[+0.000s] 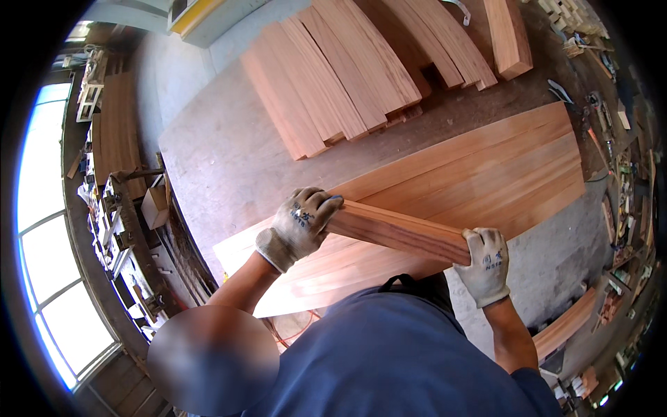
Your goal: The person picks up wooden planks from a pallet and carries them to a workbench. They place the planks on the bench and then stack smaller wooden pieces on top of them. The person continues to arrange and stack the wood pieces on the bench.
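Observation:
Between my two hands I hold a reddish-brown wooden board (399, 229), its long narrow edge turned up and one end in each hand. My left hand (299, 226), in a pale work glove, is closed around the left end. My right hand (484, 264), gloved alike, grips the right end, its fingers wrapped over the corner. Below the board lies a wide wooden panel (514, 167) of several strips side by side, slanting across the worktable. The held board hides part of this panel.
Several planks (326, 83) lie side by side on the far part of the worktable (208, 153). A thick wooden beam (511, 42) rests at the back right. Hand tools (601, 118) and offcuts crowd the right side. A cluttered shelf (132, 243) stands by the left window (52, 229).

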Demonstrator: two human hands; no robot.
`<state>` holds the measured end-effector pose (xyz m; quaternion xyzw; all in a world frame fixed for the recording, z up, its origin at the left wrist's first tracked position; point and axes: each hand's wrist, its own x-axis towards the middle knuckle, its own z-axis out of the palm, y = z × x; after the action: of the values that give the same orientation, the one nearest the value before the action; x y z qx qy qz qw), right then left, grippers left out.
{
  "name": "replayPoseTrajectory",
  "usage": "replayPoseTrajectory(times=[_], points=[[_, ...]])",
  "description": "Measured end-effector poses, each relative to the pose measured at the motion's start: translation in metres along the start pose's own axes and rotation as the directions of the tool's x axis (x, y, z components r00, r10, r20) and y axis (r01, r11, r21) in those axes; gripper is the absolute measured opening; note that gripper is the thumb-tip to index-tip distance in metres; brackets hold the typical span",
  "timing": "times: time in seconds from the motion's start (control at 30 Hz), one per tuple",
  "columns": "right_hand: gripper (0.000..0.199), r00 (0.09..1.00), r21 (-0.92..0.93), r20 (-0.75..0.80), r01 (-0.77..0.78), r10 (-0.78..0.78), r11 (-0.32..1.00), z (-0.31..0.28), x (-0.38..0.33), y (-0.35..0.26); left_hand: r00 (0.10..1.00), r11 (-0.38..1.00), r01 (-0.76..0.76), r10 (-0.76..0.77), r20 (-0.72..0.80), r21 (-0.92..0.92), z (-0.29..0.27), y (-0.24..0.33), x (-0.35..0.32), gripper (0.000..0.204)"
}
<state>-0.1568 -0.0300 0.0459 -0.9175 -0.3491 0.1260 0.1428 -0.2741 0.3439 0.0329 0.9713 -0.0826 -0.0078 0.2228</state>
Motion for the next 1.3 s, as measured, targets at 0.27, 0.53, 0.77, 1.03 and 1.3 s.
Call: replayPoseTrajectory(times=[0.27, 0.53, 0.77, 1.03, 1.3], points=[[0.068, 0.999, 0.182, 0.041, -0.008, 0.0, 0.983, -0.016, 0.012, 0.01, 0.946, 0.821, 0.322, -0.29, 0.143, -0.471, -0.017, -0.007, 0.008, 0.067], [0.044, 0.99, 0.348, 0.096, -0.126, 0.099, 0.929, -0.013, 0.061, 0.029, 0.881, 0.695, 0.412, -0.469, 0.064, -0.589, 0.024, -0.05, 0.027, 0.045], [0.093, 0.991, -0.053, 0.132, 0.042, -0.035, 0.998, 0.006, 0.05, 0.025, 0.892, 0.811, 0.366, -0.446, -0.078, -0.456, 0.043, -0.035, 0.002, 0.093], [0.12, 0.983, -0.152, 0.184, 0.056, -0.027, 0.987, 0.019, 0.016, 0.0, 0.916, 0.872, 0.384, -0.4, 0.008, -0.302, 0.03, -0.002, -0.029, 0.124], [0.108, 0.99, -0.108, 0.127, 0.068, -0.054, 0.992, 0.019, 0.014, 0.0, 0.865, 0.779, 0.397, -0.495, -0.087, -0.485, 0.031, -0.026, -0.03, 0.104]])
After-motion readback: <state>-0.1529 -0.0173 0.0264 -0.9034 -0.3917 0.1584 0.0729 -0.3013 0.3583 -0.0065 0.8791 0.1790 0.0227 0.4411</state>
